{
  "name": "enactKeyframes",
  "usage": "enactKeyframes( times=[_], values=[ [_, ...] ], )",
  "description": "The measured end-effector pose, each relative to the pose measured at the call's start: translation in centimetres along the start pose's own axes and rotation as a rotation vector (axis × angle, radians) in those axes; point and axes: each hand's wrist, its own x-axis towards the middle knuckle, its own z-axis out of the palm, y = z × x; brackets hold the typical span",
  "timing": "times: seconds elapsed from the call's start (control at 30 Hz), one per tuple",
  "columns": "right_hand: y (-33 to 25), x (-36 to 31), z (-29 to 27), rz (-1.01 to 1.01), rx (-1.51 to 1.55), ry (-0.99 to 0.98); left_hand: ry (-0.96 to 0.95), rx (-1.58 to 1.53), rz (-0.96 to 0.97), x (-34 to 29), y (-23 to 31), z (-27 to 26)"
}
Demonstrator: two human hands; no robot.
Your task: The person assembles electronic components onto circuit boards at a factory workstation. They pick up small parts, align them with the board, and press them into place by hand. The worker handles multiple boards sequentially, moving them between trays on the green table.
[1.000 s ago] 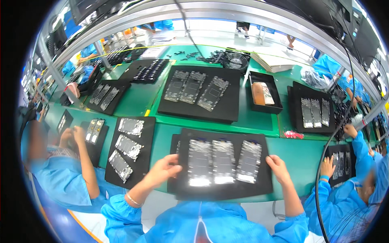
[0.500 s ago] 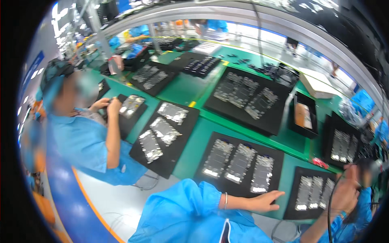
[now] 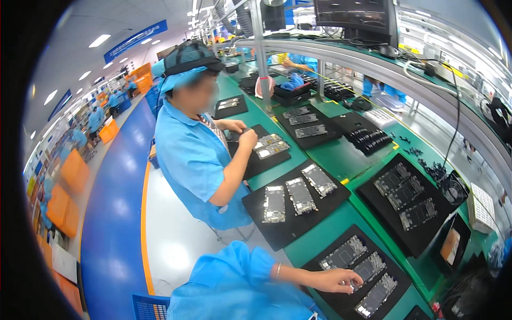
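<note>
My left hand (image 3: 336,280) reaches out over the near black foam mat (image 3: 341,298). Its fingers are stretched forward and bent slightly down. The fingertips are at the near end of the middle circuit board (image 3: 370,266); whether they touch it is unclear. Beyond my hand on the same mat lies another circuit board (image 3: 344,253), and on the near side is a third circuit board (image 3: 376,296). All three are long, dark and silvery, lying flat side by side. My right hand is out of view.
On my left a person in blue (image 3: 197,144) handles something small over a mat of boards (image 3: 272,146). Between us lies another black mat (image 3: 290,224) with three boards. Across the green table (image 3: 368,213) are more board-laden mats (image 3: 408,245), a black tray (image 3: 453,242) and a metal frame (image 3: 405,64).
The view has swung to the left, bringing the co-worker nearer the middle. My left hand has moved over the boards on the near mat. The hand at the right has left the picture.
</note>
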Motion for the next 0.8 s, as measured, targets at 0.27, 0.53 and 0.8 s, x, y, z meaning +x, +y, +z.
enactKeyframes(
  times=[0.27,0.53,0.8],
  values=[
    [-2.8,0.7,-0.3,-0.026,0.075,0.026,0.164,0.262,-0.073,0.4,0.0,-5.5],
    [-5.6,0.7,-0.7,-0.075,0.165,0.077,0.272,0.782,0.135,6.0,-4.7,-9.8],
    [-8.8,-2.3,-4.7,-0.176,0.416,0.263,-0.026,0.903,-0.119,9.7,-6.0,-8.9]
  ],
)
